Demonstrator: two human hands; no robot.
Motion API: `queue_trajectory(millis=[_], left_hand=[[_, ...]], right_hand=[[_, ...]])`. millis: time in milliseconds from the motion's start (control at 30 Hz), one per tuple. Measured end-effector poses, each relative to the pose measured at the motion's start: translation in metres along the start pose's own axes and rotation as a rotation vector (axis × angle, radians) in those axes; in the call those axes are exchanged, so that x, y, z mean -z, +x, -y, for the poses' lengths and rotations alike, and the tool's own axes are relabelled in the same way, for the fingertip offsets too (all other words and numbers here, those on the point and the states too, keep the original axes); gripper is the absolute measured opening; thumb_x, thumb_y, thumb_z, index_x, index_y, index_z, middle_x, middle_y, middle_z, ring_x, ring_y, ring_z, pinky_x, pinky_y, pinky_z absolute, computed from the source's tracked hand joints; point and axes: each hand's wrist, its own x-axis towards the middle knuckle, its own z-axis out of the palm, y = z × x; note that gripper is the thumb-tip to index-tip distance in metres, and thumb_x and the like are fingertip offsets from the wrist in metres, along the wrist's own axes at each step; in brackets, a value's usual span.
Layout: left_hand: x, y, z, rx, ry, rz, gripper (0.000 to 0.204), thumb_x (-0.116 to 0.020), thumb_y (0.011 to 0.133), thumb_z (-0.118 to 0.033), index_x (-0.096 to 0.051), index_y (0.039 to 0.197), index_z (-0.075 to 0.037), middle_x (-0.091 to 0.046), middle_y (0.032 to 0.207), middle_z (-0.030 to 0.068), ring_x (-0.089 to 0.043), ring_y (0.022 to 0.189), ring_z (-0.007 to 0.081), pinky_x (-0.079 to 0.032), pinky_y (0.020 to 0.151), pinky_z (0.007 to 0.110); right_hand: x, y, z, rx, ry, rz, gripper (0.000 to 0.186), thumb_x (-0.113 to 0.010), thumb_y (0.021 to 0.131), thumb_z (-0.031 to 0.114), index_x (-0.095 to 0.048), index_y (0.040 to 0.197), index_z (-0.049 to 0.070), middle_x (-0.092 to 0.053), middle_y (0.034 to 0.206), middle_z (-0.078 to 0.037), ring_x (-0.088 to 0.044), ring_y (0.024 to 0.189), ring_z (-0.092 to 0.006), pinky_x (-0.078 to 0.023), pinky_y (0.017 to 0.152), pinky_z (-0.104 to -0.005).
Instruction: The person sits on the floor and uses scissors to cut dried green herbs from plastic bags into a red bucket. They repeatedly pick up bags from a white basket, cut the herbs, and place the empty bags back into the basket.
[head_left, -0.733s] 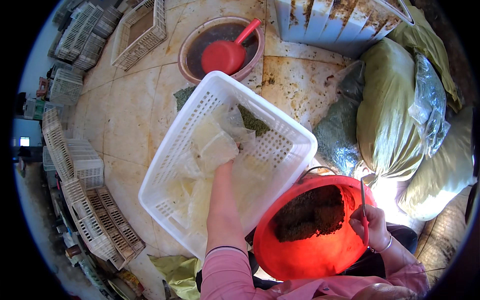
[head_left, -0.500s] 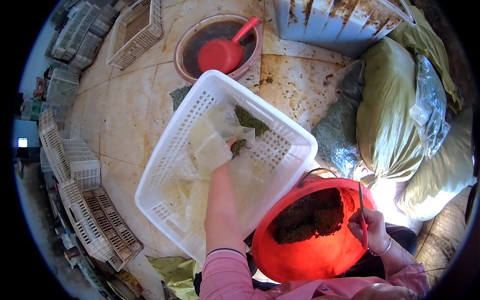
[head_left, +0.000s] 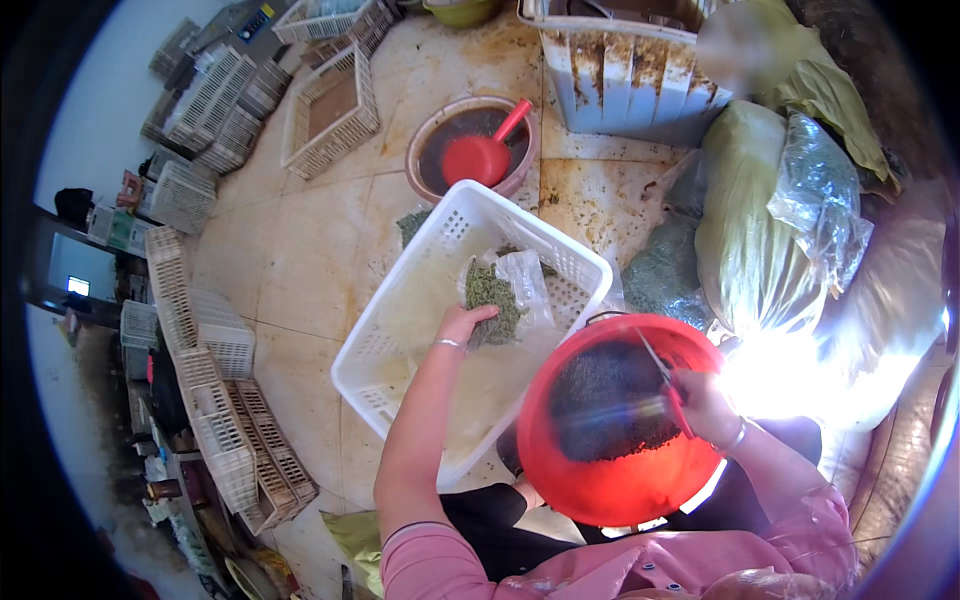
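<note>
My left hand [head_left: 465,325] grips a clear plastic bag of green granular material [head_left: 490,295] over the white perforated basket [head_left: 352,360], where pale translucent plastic lies underneath. My right hand [head_left: 708,408] is closed on scissors with red handles [head_left: 676,402], their blades pointing up-left over the red bucket [head_left: 630,485]. Dark crumbly material [head_left: 600,400] lies in the bucket, beside the basket's lower right.
Beyond the basket sit a basin [head_left: 420,155] with a red scoop [head_left: 475,158] and a stained plastic bin [head_left: 620,80]. Stuffed sacks [head_left: 750,220] stand on the right. Stacked crates [head_left: 210,430] line the left; another crate [head_left: 330,110] lies farther back.
My left hand has come out from under the plastic, lifting the green bag into view. My right hand with the scissors moved slightly left. The view has shifted.
</note>
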Motion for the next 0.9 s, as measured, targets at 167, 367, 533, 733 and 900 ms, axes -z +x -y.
queue_trajectory(millis=[167,367,533,733,900], left_hand=[[-0.017,-0.126,-0.031,-0.328,-0.151,-0.018,0.039,-0.07,0.076,-0.002,-0.056,0.111,0.005,-0.065,0.1,0.0116,-0.065,0.086,0.0205,-0.054,0.077,0.034],[-0.073,-0.228,0.0,-0.458,-0.514,0.002,0.039,-0.065,0.08,-0.001,-0.053,0.117,0.003,-0.063,0.105,0.0109,-0.063,0.09,0.0226,-0.054,0.08,0.036],[-0.115,-0.236,0.045,-0.428,-0.654,0.03,0.039,-0.066,0.08,-0.004,-0.052,0.116,0.004,-0.062,0.105,0.0115,-0.064,0.089,0.0237,-0.055,0.075,0.037],[-0.14,-0.23,0.057,-0.42,-0.563,0.122,0.038,-0.067,0.08,-0.004,-0.053,0.115,0.005,-0.063,0.105,0.011,-0.063,0.089,0.0204,-0.053,0.076,0.034],[-0.14,-0.224,0.052,-0.508,-0.495,0.148,0.038,-0.067,0.08,-0.004,-0.054,0.115,0.005,-0.063,0.105,0.0097,-0.062,0.089,0.0185,-0.051,0.08,0.032]], right_hand=[[-0.005,-0.003,0.003,0.21,-0.054,0.029,0.033,-0.072,0.075,0.033,-0.058,0.073,0.004,-0.056,0.06,-0.012,-0.056,0.053,-0.0246,-0.045,0.054,-0.036],[-0.041,-0.073,-0.007,0.163,0.245,0.429,0.047,-0.065,0.084,0.047,-0.057,0.082,0.001,-0.055,0.066,-0.007,-0.054,0.064,-0.0166,-0.044,0.061,-0.0337],[-0.065,-0.115,-0.006,-0.023,0.3,0.427,0.053,-0.057,0.086,0.054,-0.058,0.084,0.001,-0.052,0.069,-0.006,-0.05,0.067,-0.0135,-0.043,0.061,-0.0326],[-0.053,-0.1,0.019,-0.04,0.328,0.305,0.05,-0.056,0.088,0.05,-0.059,0.08,0.0,-0.054,0.064,-0.005,-0.052,0.061,-0.012,-0.044,0.057,-0.0319],[-0.05,-0.097,0.029,0.006,0.263,0.167,0.053,-0.056,0.088,0.049,-0.057,0.07,-0.001,-0.054,0.057,-0.004,-0.052,0.053,-0.0126,-0.045,0.051,-0.0303]])
